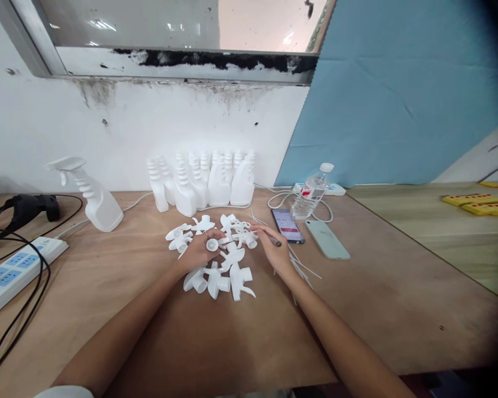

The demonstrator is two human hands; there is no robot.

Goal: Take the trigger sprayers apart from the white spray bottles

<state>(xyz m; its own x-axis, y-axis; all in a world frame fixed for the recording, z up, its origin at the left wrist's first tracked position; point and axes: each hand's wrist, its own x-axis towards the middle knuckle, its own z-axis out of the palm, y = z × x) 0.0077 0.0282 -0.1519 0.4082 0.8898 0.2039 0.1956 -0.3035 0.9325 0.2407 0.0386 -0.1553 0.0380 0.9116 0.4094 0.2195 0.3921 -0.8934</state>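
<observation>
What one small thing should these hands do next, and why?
Perhaps the right hand could bring one of the thin white tubes to the spray trigger head in the left hand: its round opening faces the camera, and tubes lie beside the right hand. Whether that hand holds one is hard to tell.

Water bottle (314,192) beside two phones (328,241)

Smooth plastic spray heads (233,256), matt plastic spray bottles (219,187), wood-look tabletop (182,342), glossy clear-plastic water bottle (314,192)
</observation>
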